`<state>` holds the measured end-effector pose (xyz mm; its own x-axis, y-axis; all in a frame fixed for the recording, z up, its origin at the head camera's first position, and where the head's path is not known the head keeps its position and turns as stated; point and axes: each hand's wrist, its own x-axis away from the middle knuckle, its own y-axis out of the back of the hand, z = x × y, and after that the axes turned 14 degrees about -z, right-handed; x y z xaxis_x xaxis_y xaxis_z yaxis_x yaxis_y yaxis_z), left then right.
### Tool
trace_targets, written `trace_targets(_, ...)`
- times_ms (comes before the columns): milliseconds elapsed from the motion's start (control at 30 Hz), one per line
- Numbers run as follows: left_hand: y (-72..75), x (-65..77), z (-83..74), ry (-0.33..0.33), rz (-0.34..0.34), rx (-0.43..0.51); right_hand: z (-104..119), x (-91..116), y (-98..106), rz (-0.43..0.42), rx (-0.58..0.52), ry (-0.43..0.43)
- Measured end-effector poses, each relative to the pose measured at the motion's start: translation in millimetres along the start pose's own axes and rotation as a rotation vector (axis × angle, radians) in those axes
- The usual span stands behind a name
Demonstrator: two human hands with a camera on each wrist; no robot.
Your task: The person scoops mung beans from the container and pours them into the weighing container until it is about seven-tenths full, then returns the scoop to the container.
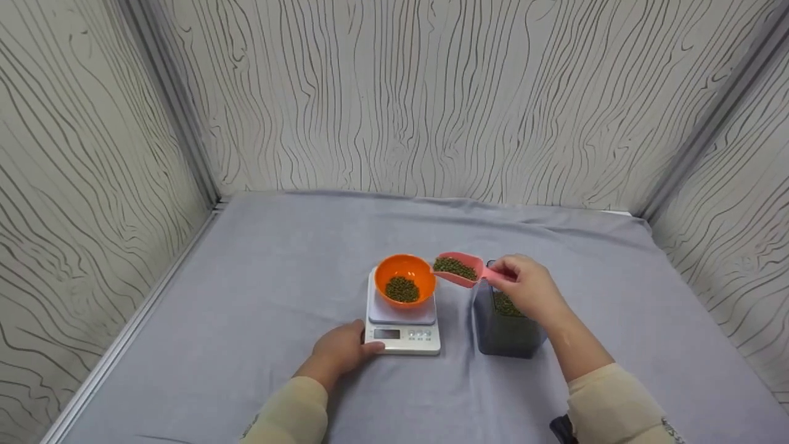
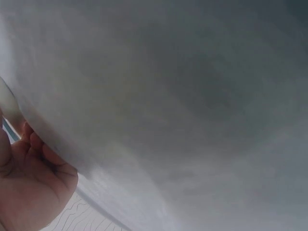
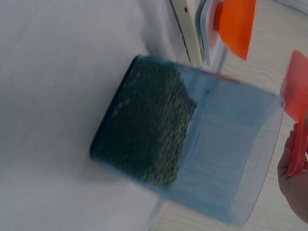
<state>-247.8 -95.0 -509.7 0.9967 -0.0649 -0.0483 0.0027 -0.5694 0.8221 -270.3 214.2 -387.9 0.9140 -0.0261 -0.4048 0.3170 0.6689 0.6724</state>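
In the head view my right hand (image 1: 527, 287) grips the handle of a pink scoop (image 1: 471, 285) loaded with green beans (image 1: 453, 266). The scoop's lip is at the right rim of an orange bowl (image 1: 387, 269); whether they touch I cannot tell. A small heap of green beans (image 1: 402, 290) lies in the bowl, which sits on a white kitchen scale (image 1: 404, 346). My left hand (image 1: 342, 348) holds the scale's left front corner, thumb on top. Below my right hand stands a clear bluish container (image 3: 226, 139), partly filled with green beans (image 3: 154, 125).
A grey cloth (image 1: 259, 265) covers the table, with wrinkles along the back edge. Wood-grain patterned panels (image 1: 394, 98) rise behind and on both sides. A dark object (image 1: 562, 427) shows by the right sleeve. The left wrist view is mostly blurred cloth.
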Motion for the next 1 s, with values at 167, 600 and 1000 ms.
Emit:
trace_targets(167,-1.2,0.2,-0.8,0.019,0.011,0.003,18,-1,-21,-0.043,0.040,0.106)
trace_targets(600,1.4,1.8,-4.4,-0.060,-0.026,-0.033,38,5,-42,-0.209,0.210,0.436)
trace_targets(1000,0.6,-1.6,-0.2,-0.025,-0.001,-0.038,44,6,-47,-0.324,0.336,0.765)
